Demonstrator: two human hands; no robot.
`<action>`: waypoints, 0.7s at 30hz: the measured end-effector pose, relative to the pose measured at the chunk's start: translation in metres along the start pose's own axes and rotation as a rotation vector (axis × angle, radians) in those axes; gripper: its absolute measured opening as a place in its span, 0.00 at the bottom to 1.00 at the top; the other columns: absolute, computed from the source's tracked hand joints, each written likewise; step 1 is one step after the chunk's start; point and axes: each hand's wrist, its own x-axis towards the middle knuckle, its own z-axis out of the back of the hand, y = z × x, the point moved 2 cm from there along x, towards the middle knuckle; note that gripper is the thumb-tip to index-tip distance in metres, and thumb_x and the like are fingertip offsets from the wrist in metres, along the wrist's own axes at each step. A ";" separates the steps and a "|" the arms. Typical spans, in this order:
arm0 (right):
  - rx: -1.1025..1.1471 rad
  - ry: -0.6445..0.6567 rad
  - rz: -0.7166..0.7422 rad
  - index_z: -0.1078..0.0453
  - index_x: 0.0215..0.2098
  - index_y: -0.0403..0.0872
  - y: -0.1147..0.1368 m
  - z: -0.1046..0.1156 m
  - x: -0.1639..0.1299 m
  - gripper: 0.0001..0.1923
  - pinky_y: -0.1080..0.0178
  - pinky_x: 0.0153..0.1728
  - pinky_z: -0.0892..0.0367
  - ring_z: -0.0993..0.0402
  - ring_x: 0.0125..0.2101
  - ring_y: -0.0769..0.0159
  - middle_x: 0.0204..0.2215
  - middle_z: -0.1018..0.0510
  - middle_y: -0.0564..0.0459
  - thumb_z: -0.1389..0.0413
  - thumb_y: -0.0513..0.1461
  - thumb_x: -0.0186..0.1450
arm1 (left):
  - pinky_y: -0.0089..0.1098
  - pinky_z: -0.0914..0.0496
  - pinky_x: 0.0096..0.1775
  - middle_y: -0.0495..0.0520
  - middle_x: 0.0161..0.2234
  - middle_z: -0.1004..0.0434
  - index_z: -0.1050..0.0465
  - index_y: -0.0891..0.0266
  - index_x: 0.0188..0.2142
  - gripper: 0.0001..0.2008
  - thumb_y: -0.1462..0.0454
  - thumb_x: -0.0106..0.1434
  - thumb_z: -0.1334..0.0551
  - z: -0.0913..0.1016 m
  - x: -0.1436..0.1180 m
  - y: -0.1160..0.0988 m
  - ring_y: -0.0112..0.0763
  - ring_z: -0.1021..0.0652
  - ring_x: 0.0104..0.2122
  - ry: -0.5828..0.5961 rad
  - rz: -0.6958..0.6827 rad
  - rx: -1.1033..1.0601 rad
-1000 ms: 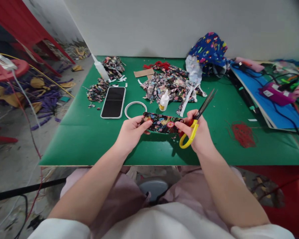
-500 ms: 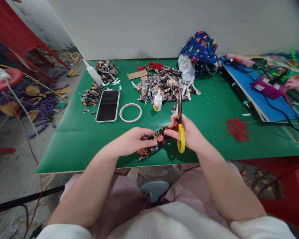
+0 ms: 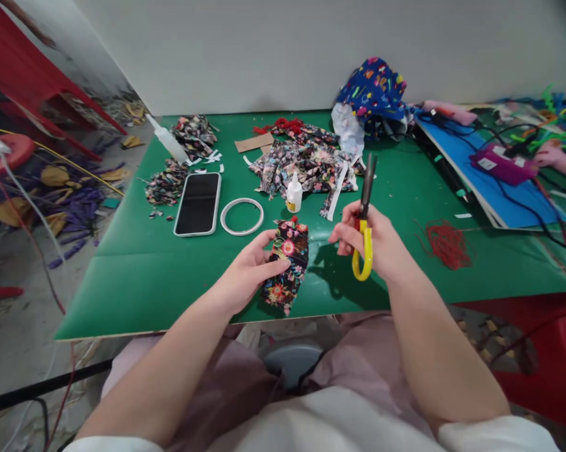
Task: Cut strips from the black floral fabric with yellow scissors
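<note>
Spreading across the middle of the frame, the green table (image 3: pixel 146 276) is carrying everything else: a heap of floral fabric (image 3: pixel 306 164) is lying at upper centre, a blue patterned bundle (image 3: pixel 374 88) is sitting behind it toward the upper right, and a phone (image 3: pixel 198 203) is lying face up left of centre with a white ring (image 3: pixel 242 216) just beside it. At lower centre, the left hand (image 3: pixel 245 273) is pinching the floral strip (image 3: pixel 287 263) between thumb and fingertips at its left edge, so the cloth is hanging folded and drooping just above the table's near edge. It is looking thin, light and limp, likely sagging wherever it is unsupported, so holding it near an end and keeping it taut is seeming the sound grip. Right of it, apart from the cloth, the right hand (image 3: pixel 374 248) is curling closed around the yellow-handled scissors (image 3: pixel 364 220), blades together and pointing up. A small glue bottle (image 3: pixel 293 193) is standing behind the strip.
</note>
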 end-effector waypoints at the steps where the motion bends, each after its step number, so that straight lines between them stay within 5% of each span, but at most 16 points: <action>1: -0.032 0.024 0.033 0.41 0.31 0.50 0.001 -0.003 -0.003 0.18 0.66 0.22 0.35 0.30 0.20 0.72 0.23 0.26 0.59 0.37 0.46 0.52 | 0.27 0.27 0.35 0.49 0.34 0.23 0.36 0.57 0.47 0.23 0.66 0.52 0.33 0.001 0.000 0.002 0.27 0.22 0.31 -0.022 -0.040 0.058; 5: -0.143 -0.017 0.215 0.39 0.32 0.51 0.001 -0.017 -0.010 0.18 0.64 0.30 0.34 0.30 0.30 0.69 0.33 0.25 0.57 0.34 0.41 0.50 | 0.26 0.29 0.36 0.49 0.37 0.23 0.36 0.56 0.48 0.20 0.63 0.56 0.35 0.002 0.000 0.006 0.27 0.23 0.33 -0.008 -0.161 0.316; 13: -0.209 -0.152 0.290 0.38 0.32 0.52 -0.003 -0.029 -0.018 0.10 0.63 0.32 0.35 0.30 0.29 0.69 0.28 0.28 0.59 0.40 0.37 0.56 | 0.26 0.32 0.32 0.51 0.38 0.24 0.35 0.56 0.51 0.20 0.62 0.58 0.38 0.004 -0.002 0.008 0.30 0.25 0.31 -0.055 -0.271 0.650; 21: -0.228 0.237 0.345 0.39 0.33 0.51 0.002 -0.041 -0.031 0.10 0.66 0.30 0.35 0.31 0.28 0.71 0.28 0.28 0.58 0.40 0.37 0.57 | 0.24 0.34 0.29 0.48 0.31 0.25 0.36 0.56 0.51 0.22 0.65 0.56 0.38 0.008 -0.001 0.009 0.26 0.27 0.26 -0.095 -0.297 0.674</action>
